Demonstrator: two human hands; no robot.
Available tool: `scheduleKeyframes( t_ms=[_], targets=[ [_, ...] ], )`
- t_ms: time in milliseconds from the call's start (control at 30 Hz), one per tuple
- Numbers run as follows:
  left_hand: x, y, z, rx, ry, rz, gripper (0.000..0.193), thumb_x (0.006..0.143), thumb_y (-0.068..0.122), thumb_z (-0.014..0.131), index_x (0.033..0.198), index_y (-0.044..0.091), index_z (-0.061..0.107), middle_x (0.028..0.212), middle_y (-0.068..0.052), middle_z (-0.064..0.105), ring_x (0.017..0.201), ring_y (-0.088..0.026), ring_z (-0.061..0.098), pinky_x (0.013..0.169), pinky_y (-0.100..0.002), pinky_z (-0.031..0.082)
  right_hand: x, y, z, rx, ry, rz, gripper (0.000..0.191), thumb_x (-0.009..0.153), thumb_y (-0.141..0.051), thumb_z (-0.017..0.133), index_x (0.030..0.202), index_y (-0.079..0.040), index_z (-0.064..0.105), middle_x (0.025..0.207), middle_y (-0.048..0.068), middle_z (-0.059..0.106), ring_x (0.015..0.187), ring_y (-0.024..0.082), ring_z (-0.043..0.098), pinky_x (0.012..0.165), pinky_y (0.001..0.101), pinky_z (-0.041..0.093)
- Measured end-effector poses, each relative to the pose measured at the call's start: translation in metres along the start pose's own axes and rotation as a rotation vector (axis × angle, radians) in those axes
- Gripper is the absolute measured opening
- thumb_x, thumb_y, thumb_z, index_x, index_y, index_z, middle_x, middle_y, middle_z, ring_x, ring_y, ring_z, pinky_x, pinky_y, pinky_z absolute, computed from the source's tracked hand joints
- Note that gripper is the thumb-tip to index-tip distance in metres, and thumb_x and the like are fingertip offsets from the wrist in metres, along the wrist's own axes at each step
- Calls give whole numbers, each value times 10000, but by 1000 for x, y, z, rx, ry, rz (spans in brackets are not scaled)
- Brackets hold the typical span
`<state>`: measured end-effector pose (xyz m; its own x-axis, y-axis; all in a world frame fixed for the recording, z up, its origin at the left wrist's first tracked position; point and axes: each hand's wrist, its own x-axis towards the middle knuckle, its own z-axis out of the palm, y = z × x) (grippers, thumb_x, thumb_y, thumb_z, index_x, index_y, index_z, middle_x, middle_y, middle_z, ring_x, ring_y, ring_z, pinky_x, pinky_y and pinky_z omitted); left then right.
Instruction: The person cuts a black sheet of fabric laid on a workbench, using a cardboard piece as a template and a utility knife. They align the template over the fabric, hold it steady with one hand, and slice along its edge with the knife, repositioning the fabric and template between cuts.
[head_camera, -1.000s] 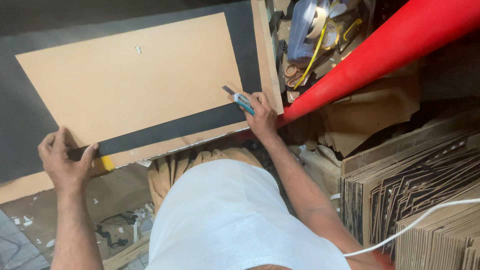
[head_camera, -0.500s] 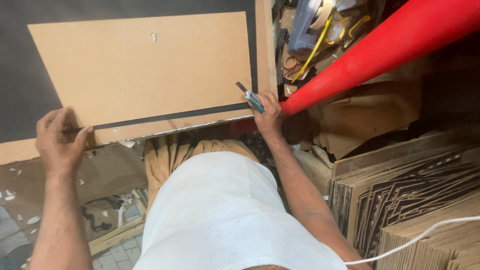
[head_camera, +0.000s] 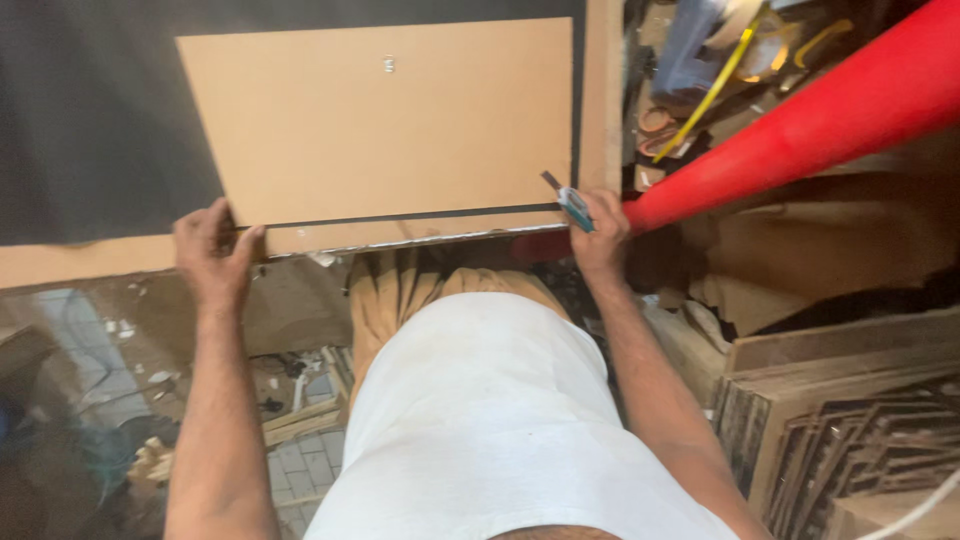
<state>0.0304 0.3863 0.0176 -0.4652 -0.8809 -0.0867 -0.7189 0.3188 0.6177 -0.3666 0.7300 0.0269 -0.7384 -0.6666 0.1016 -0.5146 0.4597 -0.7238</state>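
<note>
While you lean over the dark worktop, your right hand has its fingers closed around a small teal-handled utility knife, blade end pointing up and to the left, at the right end of the flat tan rectangular board. A narrow dark slit runs along the board's near long edge, left to right, leaving a thin tan strip below it. The knife sits at the right end of that line; the long axis of board and slit lies across your body.

Your left hand presses on the left end of the strip, fingers curled over the edge; whether they pinch anything you cannot tell from this view. The right hand is the nearer one to the knife and the slit's end.

Against half a second ago: the board sits more squarely in view, and both hands keep their places at its two ends. A red tube lies just right of your right hand.
</note>
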Motion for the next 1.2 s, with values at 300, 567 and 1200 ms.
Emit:
scheduleKeyframes(
  t_ms=[300, 567, 1200],
  targets=[
    [5, 4, -10, -30, -38, 54, 504, 894, 61, 861, 1366, 53, 684, 1270, -137, 621, 1132, -236, 668, 998, -349, 578, -5, 1, 2, -49, -14, -1, 236, 881, 12, 773, 1107, -43, 735, 1046, 176, 653, 955, 366, 675, 811, 445, 540],
    [-8, 1, -5, 144, -57, 80, 459, 910, 77, 883, 1342, 77, 729, 1278, -131, 633, 1232, -250, 650, 1062, -370, 559, -8, 2, -9, -46, 49, -32, 299, 857, 42, 743, 1138, -60, 735, 1067, 135, 663, 981, 342, 701, 820, 421, 575],
    [-17, -6, 5, 150, -77, 150, 408, 952, 135, 879, 1328, 71, 736, 1303, -142, 648, 1247, -273, 642, 1120, -404, 541, -13, 6, -18, -83, 103, 1, 293, 829, 61, 753, 1094, -63, 733, 1027, 108, 663, 942, 313, 707, 779, 402, 576]
  ],
)
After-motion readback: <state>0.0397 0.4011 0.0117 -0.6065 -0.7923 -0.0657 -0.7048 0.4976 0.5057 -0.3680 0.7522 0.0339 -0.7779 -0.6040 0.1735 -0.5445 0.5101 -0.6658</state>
